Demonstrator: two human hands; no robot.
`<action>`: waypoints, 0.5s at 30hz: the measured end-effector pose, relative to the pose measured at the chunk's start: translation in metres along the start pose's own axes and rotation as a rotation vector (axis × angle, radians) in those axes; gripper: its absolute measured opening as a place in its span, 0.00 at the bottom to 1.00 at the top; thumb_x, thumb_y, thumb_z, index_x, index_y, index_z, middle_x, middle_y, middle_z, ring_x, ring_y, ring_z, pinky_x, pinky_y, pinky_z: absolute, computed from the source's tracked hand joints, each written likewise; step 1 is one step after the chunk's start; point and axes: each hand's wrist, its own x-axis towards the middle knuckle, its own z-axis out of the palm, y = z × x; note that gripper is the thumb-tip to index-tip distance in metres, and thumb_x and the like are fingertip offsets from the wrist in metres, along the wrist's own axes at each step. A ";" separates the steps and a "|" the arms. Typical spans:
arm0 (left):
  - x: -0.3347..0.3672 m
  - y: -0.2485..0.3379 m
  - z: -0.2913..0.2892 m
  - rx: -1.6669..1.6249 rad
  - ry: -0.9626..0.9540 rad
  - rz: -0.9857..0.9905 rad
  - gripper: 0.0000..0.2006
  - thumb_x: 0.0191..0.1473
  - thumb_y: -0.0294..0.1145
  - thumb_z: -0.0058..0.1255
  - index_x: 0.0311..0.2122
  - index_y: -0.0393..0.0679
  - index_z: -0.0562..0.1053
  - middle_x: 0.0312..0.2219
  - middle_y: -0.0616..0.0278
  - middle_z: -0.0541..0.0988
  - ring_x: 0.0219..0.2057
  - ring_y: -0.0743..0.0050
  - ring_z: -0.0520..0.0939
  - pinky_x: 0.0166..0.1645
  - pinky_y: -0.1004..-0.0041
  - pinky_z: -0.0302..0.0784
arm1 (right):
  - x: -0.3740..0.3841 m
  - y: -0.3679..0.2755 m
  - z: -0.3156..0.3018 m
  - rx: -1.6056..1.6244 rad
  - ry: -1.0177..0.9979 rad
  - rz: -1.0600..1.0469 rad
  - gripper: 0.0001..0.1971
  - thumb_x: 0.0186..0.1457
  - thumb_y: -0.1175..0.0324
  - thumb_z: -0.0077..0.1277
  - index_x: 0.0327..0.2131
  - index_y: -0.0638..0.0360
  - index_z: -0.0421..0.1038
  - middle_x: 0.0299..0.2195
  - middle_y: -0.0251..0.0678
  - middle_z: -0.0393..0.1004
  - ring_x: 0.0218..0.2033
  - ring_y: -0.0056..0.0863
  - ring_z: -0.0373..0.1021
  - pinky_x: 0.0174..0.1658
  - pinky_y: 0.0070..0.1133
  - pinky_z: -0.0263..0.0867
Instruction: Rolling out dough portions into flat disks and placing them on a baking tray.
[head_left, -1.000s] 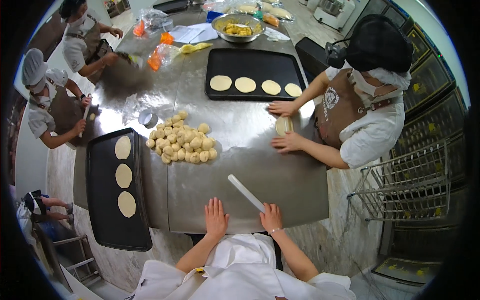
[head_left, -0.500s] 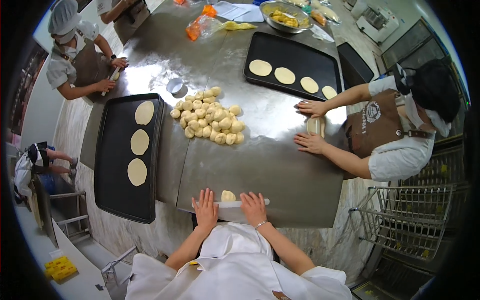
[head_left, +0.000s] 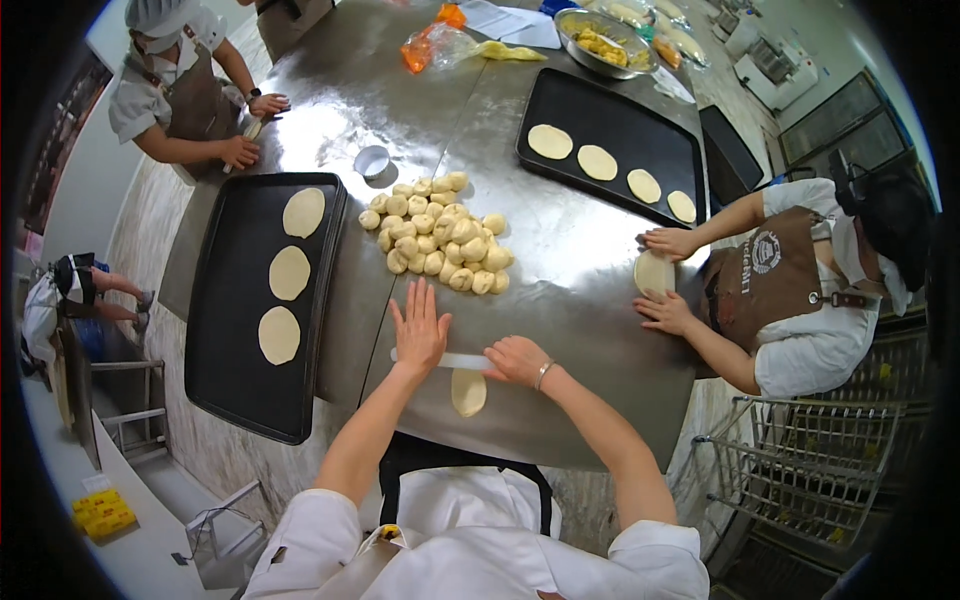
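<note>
A white rolling pin (head_left: 462, 361) lies crosswise on the steel table in front of me, past the upper edge of a small flattened dough piece (head_left: 468, 393). On the pin's left end my left hand (head_left: 420, 325) rests with its fingers stretched out and pointing away from me. My right hand (head_left: 518, 360) has its fingers curled round the right end. Just beyond my hands sits a heap of dough balls (head_left: 440, 235). At my left, a black baking tray (head_left: 240, 375) carries three flat dough rounds (head_left: 289, 273).
A second black tray (head_left: 560, 95) holds several dough rounds at the far right. Co-workers' hands press dough at the right (head_left: 672, 312) and far left (head_left: 240, 152). A metal ring (head_left: 372, 161), a bowl of yellow filling (head_left: 603, 45) and a wire rack (head_left: 800, 460) are around.
Both my hands have pushed the rolling pin away from me over the dough, which is now longer and lies on the near side of the pin. My right fingers have curled. The view has shifted slightly.
</note>
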 end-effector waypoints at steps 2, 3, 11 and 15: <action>-0.036 -0.005 -0.005 0.004 -0.104 0.022 0.34 0.63 0.43 0.48 0.68 0.33 0.57 0.70 0.46 0.56 0.72 0.47 0.53 0.70 0.35 0.42 | -0.023 -0.032 0.004 -0.002 0.156 0.102 0.32 0.52 0.47 0.60 0.54 0.58 0.72 0.43 0.40 0.74 0.46 0.39 0.71 0.53 0.39 0.66; -0.074 -0.009 0.000 0.012 -0.163 0.027 0.35 0.62 0.43 0.49 0.68 0.33 0.56 0.69 0.45 0.56 0.72 0.47 0.53 0.71 0.36 0.42 | -0.036 -0.052 0.010 -0.011 0.320 0.211 0.32 0.53 0.48 0.60 0.56 0.56 0.70 0.49 0.42 0.74 0.53 0.40 0.69 0.59 0.42 0.63; -0.230 0.006 -0.056 -0.109 -0.409 0.188 0.38 0.57 0.42 0.55 0.69 0.38 0.57 0.69 0.53 0.59 0.71 0.53 0.57 0.71 0.46 0.50 | -0.118 -0.174 0.079 -0.248 0.305 0.521 0.26 0.56 0.55 0.57 0.58 0.44 0.69 0.60 0.32 0.67 0.62 0.38 0.61 0.59 0.43 0.59; -0.201 -0.009 -0.044 -0.387 -0.343 0.169 0.30 0.56 0.31 0.56 0.64 0.41 0.65 0.65 0.49 0.64 0.66 0.48 0.65 0.68 0.50 0.59 | -0.130 -0.173 0.091 -0.037 0.341 0.593 0.18 0.51 0.59 0.62 0.47 0.40 0.77 0.43 0.31 0.72 0.49 0.35 0.67 0.50 0.36 0.63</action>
